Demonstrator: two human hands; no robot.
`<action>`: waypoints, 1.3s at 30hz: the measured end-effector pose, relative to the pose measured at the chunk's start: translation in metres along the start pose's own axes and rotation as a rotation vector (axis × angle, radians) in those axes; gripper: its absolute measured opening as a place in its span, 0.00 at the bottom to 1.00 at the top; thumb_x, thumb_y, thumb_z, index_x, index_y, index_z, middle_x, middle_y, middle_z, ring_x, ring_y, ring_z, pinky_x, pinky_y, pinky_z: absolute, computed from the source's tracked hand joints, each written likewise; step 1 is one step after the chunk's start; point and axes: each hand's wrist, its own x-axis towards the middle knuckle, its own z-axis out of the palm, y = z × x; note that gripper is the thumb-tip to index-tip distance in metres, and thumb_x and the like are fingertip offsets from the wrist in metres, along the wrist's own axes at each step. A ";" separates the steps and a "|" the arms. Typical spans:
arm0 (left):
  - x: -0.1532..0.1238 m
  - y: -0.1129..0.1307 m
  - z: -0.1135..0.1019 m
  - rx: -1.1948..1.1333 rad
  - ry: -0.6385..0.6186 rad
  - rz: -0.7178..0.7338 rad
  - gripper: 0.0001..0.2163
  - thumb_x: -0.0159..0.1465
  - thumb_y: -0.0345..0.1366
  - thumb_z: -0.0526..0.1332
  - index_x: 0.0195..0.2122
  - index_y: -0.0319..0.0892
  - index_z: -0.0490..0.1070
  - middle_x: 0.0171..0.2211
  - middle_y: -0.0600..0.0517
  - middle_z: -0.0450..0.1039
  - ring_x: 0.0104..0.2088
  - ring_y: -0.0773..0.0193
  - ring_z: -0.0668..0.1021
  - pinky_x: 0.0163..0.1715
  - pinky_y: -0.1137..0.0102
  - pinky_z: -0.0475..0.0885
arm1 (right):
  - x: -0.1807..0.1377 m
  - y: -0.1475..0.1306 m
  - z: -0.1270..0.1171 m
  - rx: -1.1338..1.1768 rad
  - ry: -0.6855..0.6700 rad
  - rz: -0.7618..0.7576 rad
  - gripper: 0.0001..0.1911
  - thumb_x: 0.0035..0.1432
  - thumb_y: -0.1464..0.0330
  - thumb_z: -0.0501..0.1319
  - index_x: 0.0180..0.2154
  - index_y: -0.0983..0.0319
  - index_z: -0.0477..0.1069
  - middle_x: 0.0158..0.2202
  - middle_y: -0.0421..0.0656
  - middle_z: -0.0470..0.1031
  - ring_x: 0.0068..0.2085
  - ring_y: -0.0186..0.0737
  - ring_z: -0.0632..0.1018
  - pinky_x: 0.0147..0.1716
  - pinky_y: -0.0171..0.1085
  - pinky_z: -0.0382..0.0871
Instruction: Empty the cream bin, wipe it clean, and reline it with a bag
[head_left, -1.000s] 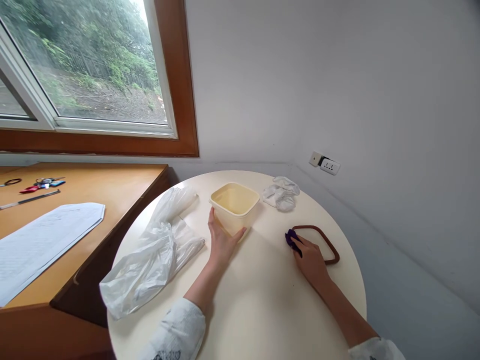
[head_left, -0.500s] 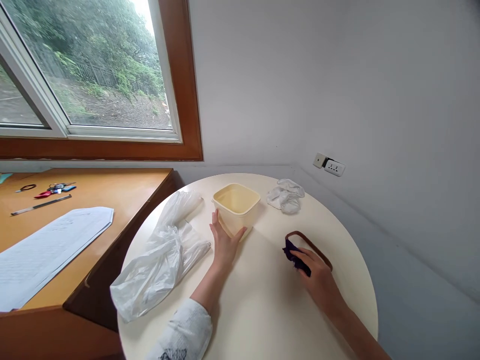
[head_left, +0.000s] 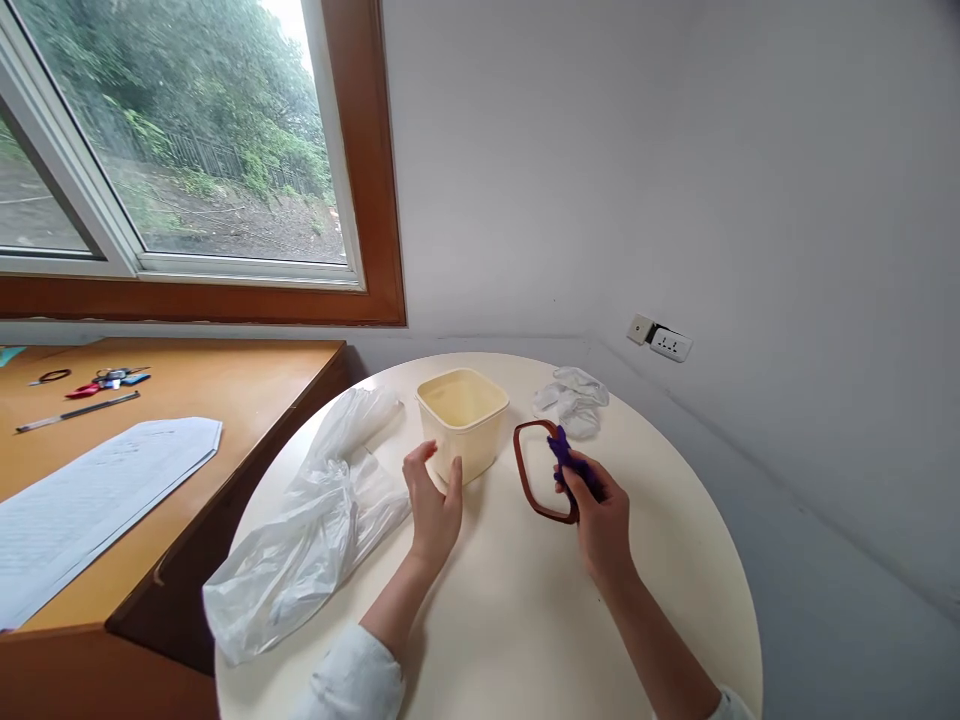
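Note:
A pale yellow plastic container (head_left: 469, 452) stands upright on the round table, its top uncovered. My left hand (head_left: 435, 508) is at its near side with thumb and fingers apart; whether the fingertips touch the wall I cannot tell. In my right hand (head_left: 602, 515) are a crumpled dark purple cloth (head_left: 564, 455) and a brown rounded-square frame (head_left: 523, 470), raised above the tabletop. The cloth is pressed against the frame's right side. It is unclear whether the frame's middle is hollow or see-through.
A crumpled clear plastic bag (head_left: 315, 540) spreads over the left of the round table (head_left: 510, 640). Another white bag (head_left: 574, 400) lies at the back right. On the wooden desk (head_left: 247, 370) are papers (head_left: 120, 500), a pen (head_left: 79, 411) and keys (head_left: 112, 378). A wall socket (head_left: 670, 344) is at right.
My right hand has lifted the brown frame and purple cloth and brought them left. My left hand has loosened from the container and drawn slightly back; the container sits slightly further left in view.

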 end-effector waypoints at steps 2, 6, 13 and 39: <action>-0.007 0.012 0.000 -0.134 -0.116 -0.074 0.12 0.62 0.40 0.55 0.45 0.43 0.63 0.43 0.47 0.65 0.47 0.58 0.69 0.50 0.63 0.62 | -0.007 0.006 0.004 -0.097 -0.034 -0.082 0.13 0.52 0.64 0.61 0.40 0.62 0.71 0.35 0.45 0.74 0.32 0.37 0.74 0.33 0.37 0.70; -0.018 0.031 0.005 -0.470 -0.376 -0.365 0.14 0.63 0.44 0.52 0.43 0.41 0.67 0.41 0.46 0.70 0.45 0.59 0.72 0.47 0.66 0.65 | -0.026 0.014 0.011 -0.272 -0.240 -0.356 0.11 0.53 0.72 0.58 0.41 0.59 0.71 0.44 0.46 0.73 0.45 0.42 0.74 0.45 0.40 0.68; -0.020 0.025 0.011 -0.698 -0.428 -0.670 0.14 0.61 0.45 0.55 0.36 0.39 0.68 0.28 0.50 0.72 0.31 0.62 0.75 0.35 0.68 0.69 | -0.045 0.029 0.023 -0.372 -0.500 -0.405 0.16 0.51 0.77 0.57 0.41 0.58 0.72 0.44 0.45 0.73 0.46 0.41 0.74 0.47 0.39 0.69; -0.019 0.014 0.019 -0.907 -0.457 -1.082 0.08 0.63 0.33 0.52 0.32 0.34 0.67 0.15 0.58 0.57 0.17 0.71 0.64 0.22 0.73 0.66 | 0.016 0.022 -0.006 0.485 -0.123 0.390 0.17 0.57 0.58 0.52 0.38 0.60 0.73 0.43 0.46 0.77 0.49 0.46 0.74 0.48 0.51 0.68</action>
